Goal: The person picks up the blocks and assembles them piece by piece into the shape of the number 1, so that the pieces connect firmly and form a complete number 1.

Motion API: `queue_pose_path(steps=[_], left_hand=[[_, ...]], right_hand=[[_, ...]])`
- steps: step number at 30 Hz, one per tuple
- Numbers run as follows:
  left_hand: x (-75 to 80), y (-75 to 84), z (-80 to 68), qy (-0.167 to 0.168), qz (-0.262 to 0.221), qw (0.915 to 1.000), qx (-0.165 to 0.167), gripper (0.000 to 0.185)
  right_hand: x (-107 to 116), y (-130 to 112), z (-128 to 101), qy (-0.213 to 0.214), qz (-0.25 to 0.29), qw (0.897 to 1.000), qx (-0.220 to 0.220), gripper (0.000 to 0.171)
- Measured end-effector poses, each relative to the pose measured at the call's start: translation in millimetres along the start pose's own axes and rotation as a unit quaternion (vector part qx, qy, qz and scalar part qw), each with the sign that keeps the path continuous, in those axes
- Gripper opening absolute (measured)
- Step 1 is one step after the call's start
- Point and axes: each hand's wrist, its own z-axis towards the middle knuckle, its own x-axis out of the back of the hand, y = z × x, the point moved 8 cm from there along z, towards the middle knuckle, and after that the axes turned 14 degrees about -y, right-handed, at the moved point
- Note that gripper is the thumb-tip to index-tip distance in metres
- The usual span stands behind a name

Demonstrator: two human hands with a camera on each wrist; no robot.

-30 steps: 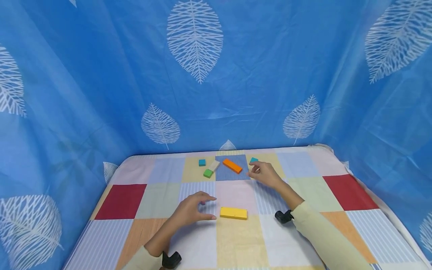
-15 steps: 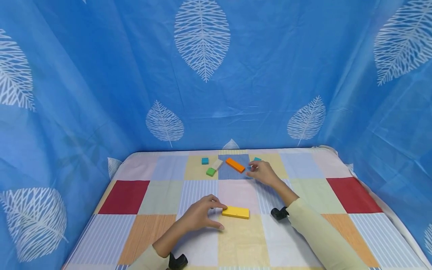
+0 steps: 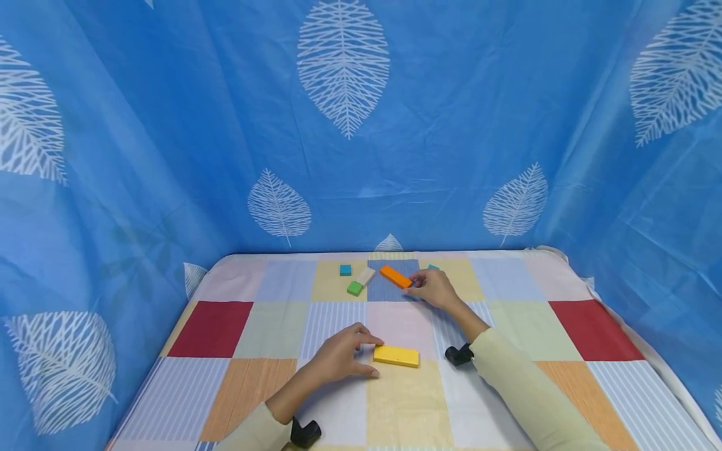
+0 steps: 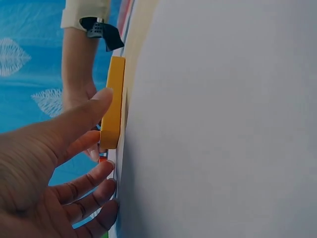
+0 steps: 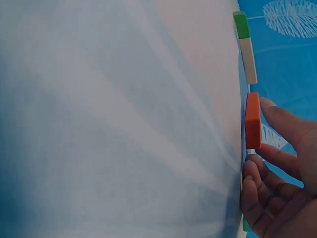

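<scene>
A yellow rectangular block (image 3: pixel 397 356) lies flat on the patchwork cloth near the middle. My left hand (image 3: pixel 344 355) is at its left end, index fingertip right at the back corner and thumb in front, spread apart. In the left wrist view the thumb overlaps the side of the yellow block (image 4: pixel 115 104). Farther back, an orange rectangular block (image 3: pixel 395 276) rests at a slant. My right hand (image 3: pixel 435 289) has come up to its right end, thumb and index finger parted around that end. The right wrist view shows these fingertips close beside the orange block (image 5: pixel 253 120).
Left of the orange block lie a white block (image 3: pixel 366 276), a green block (image 3: pixel 355 288) and a blue block (image 3: pixel 345 270). Another blue block (image 3: pixel 433 267) is partly hidden behind my right hand. A blue leaf-patterned curtain (image 3: pixel 429 156) hangs behind and beside the table.
My left hand has moved right to the yellow block's left end. My right hand has shifted left from beside the rear blue block to the orange block's end. The view has turned slightly left.
</scene>
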Motion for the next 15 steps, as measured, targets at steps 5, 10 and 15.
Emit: queue_pose_path(steps=[5,10,15], left_hand=[[-0.4,-2.0,4.4,-0.002,-0.005,0.9999,0.014,0.053],[-0.2,-3.2,9.0,0.007,0.005,1.0000,0.003,0.050],[-0.7,-6.6,9.5,0.015,-0.003,0.9999,0.001,0.046]], right_hand=[[0.2,5.4,-1.4,0.019,0.010,0.999,-0.027,0.040],[0.8,10.2,0.0,0.032,0.002,0.998,-0.051,0.043],[-0.3,14.0,1.7,0.036,0.002,0.997,-0.070,0.044]])
